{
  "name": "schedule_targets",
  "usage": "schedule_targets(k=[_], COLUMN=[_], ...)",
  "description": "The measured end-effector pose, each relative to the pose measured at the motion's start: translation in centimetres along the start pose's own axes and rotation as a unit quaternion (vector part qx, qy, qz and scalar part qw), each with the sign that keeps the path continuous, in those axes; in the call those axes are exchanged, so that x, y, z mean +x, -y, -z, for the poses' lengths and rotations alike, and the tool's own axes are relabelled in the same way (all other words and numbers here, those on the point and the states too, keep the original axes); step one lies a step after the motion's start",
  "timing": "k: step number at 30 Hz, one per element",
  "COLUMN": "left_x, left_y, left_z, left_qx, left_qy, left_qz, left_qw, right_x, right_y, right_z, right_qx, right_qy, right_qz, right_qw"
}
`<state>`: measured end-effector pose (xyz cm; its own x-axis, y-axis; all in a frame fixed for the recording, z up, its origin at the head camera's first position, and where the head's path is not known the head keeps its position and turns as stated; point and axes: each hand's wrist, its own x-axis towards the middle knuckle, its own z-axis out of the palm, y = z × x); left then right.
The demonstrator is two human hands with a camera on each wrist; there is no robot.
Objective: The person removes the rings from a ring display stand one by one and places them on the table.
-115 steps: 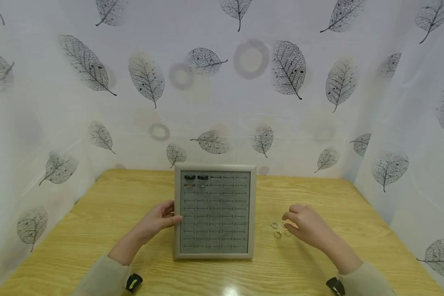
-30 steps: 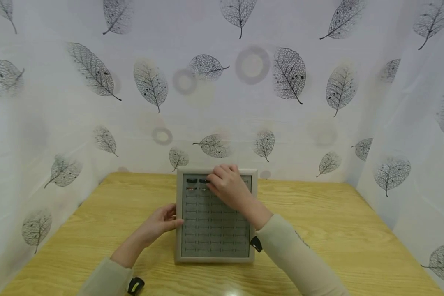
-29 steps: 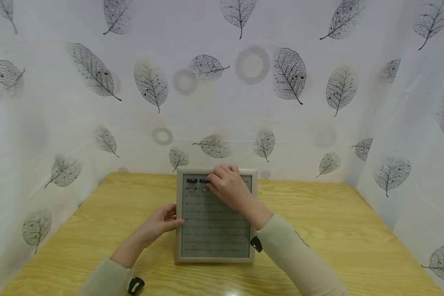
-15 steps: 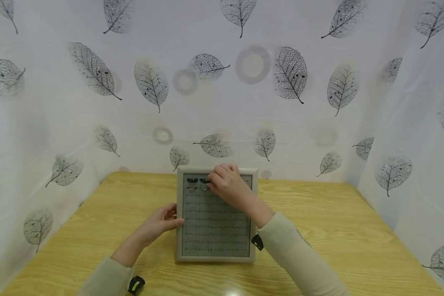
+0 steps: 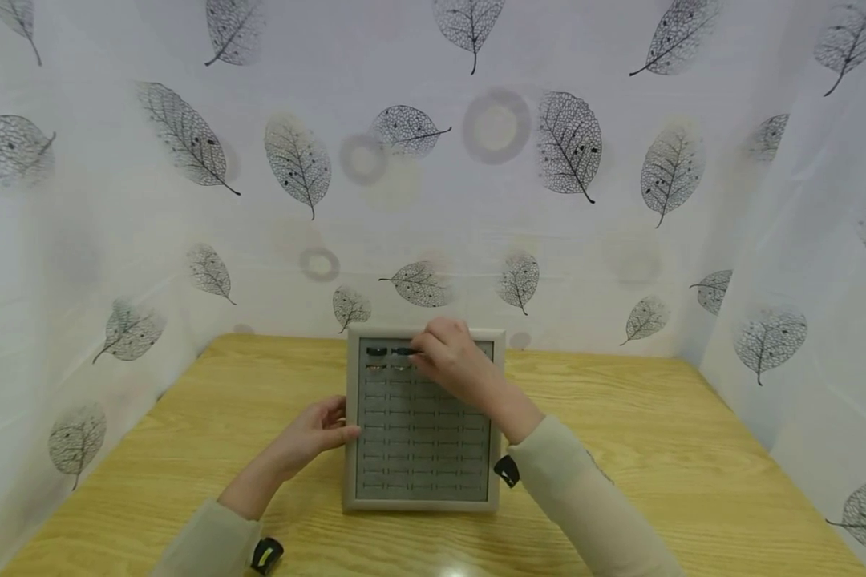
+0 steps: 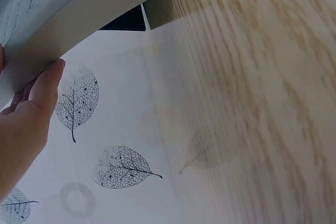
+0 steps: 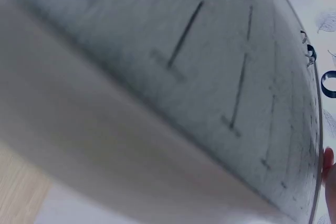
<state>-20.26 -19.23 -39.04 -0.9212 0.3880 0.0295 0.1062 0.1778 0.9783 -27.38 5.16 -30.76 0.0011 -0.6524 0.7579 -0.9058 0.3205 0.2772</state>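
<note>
A grey ring display board (image 5: 422, 429) with a pale frame stands upright on the table. My left hand (image 5: 310, 431) holds its left edge, thumb on the front; the left wrist view shows fingers behind the frame (image 6: 63, 11). My right hand (image 5: 453, 361) is at the top row, pinching a black ring (image 5: 406, 351) beside the second slot. In the right wrist view that dark ring (image 7: 324, 84) stands off the board, but the right fingertips are out of frame. Another black ring (image 5: 377, 352) sits in the first slot, above a reddish ring (image 5: 376, 367) and a silver ring (image 5: 400, 368).
A wood-grain table (image 5: 274, 481) bears the board, with a white leaf-patterned sheet (image 5: 433, 216) hanging behind and at both sides. My right sleeve (image 5: 584, 489) crosses the table right of the board. Black wrist devices (image 5: 267, 554) sit by both cuffs.
My right hand went from several loose rings on the table to the board's top row. In the last half second it shifted slightly right, drawing the second black ring out. The left hand stays.
</note>
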Motion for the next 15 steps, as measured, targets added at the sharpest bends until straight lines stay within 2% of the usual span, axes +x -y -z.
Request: schedule_targets(k=[10, 15], left_x=[0.0, 0.0], left_y=[0.0, 0.0], left_z=[-0.1, -0.1], left_qx=[-0.006, -0.003], left_qy=[0.001, 0.000], left_qz=[0.002, 0.002], left_qw=[1.0000, 1.0000], right_x=[-1.5, -2.7], right_y=[-0.3, -0.1], right_z=[1.0, 2.5], right_qx=[-0.002, -0.005], right_qy=[-0.051, -0.044], right_qz=[0.017, 0.020], right_qw=[0.999, 0.999])
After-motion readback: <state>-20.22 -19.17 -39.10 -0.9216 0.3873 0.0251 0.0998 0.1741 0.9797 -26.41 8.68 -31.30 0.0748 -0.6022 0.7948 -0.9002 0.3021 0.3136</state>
